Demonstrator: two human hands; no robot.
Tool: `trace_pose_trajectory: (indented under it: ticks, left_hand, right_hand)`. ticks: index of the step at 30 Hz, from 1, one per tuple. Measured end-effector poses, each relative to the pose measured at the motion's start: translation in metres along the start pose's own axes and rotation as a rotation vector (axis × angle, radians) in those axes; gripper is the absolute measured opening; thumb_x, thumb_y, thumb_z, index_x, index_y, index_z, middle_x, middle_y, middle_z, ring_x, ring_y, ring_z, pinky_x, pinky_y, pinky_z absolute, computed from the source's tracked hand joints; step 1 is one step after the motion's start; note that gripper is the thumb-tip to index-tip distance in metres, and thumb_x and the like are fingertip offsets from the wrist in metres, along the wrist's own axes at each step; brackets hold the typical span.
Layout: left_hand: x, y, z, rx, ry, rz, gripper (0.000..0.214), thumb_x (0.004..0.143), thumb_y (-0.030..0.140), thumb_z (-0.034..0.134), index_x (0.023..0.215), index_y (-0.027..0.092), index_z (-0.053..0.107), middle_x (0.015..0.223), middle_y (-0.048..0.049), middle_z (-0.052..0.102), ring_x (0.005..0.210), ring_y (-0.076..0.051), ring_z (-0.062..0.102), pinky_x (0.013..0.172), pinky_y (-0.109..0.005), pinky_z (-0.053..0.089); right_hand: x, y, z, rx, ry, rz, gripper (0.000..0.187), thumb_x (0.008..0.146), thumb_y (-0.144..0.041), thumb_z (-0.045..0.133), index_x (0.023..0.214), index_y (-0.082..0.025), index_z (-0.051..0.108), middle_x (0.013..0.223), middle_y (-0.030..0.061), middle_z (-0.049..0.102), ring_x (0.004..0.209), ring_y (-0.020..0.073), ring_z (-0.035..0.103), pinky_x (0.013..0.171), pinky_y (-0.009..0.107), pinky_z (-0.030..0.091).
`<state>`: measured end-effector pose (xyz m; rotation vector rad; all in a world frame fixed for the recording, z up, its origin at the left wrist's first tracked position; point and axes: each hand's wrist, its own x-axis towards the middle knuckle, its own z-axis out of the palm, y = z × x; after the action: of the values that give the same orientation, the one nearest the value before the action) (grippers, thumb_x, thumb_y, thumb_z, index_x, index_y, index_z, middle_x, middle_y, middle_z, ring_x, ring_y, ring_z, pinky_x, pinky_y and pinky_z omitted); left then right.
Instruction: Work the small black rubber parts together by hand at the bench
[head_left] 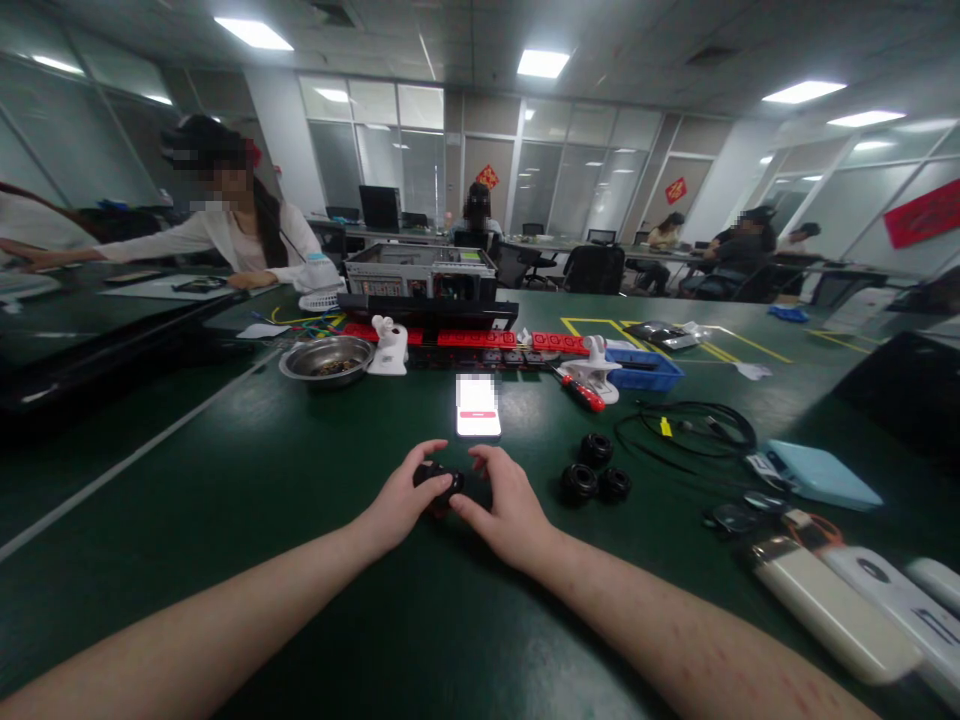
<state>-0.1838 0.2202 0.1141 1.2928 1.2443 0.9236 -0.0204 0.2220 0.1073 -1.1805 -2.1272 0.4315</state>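
Observation:
My left hand (397, 503) is closed around a small black round part (442, 478), its thumb lying across the top. My right hand (510, 508) comes in from the other side, thumb at the part's edge and fingers curled but apart from it. Whether the thumb presses on it is hard to make out. Just beyond both hands a phone (478, 405) with a lit white screen lies on the green table (322, 600). To the right of my right hand sits a cluster of three similar black round parts (580, 482).
Farther back are a metal bowl (327, 360), a red-handled screwdriver (583, 392), a blue tray (646, 370) and an open computer case (420, 270). On the right lie a coiled black cable (697, 425), a light-blue box (823, 474) and a cream-coloured case (832, 605). A person (247, 220) works at left.

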Motion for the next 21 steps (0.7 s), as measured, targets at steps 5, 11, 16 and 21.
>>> trace_pose_trajectory:
  ticks: [5,11,16,21]
  left_hand:
    - [-0.0007,-0.0016,-0.0012,-0.077,-0.003,0.002,0.051,0.067,0.022,0.052,0.115,0.021,0.035,0.092,-0.0022,0.044,0.073,-0.017,0.053,0.064,-0.032,0.047]
    - [-0.0004,-0.0065,-0.0022,-0.035,-0.045,0.084,0.049,0.071,0.030,0.054,0.116,0.023,0.036,0.094,-0.0031,0.046,0.076,-0.018,0.053,0.065,-0.032,0.047]
    - [0.0007,-0.0045,-0.0015,-0.006,-0.014,0.027,0.049,0.075,0.044,0.047,0.117,0.021,0.035,0.092,-0.0041,0.047,0.068,-0.017,0.055,0.063,-0.033,0.048]
    - [0.0040,-0.0069,-0.0013,-0.043,-0.027,0.002,0.045,0.073,0.038,0.051,0.112,0.020,0.039,0.089,-0.0033,0.049,0.062,-0.015,0.055,0.057,-0.031,0.047]
  right_hand:
    - [0.0046,0.0067,0.0026,-0.076,-0.134,0.014,0.029,0.085,-0.040,0.039,0.074,-0.016,0.053,0.073,0.0018,0.053,0.071,0.0152,0.047,0.066,0.030,0.035]
    - [0.0051,0.0089,0.0062,-0.021,-0.124,-0.048,0.018,0.082,-0.034,0.048,0.077,-0.017,0.051,0.074,0.0010,0.053,0.069,0.0139,0.047,0.065,0.028,0.036]
    - [0.0032,0.0060,0.0020,0.017,-0.064,-0.076,0.023,0.075,-0.028,0.059,0.092,-0.016,0.050,0.087,0.0043,0.054,0.081,0.0169,0.048,0.073,0.030,0.039]
    - [0.0008,0.0012,-0.0010,-0.005,-0.063,-0.112,0.030,0.072,-0.026,0.062,0.097,-0.016,0.049,0.093,0.0055,0.054,0.087,0.0181,0.048,0.078,0.032,0.038]
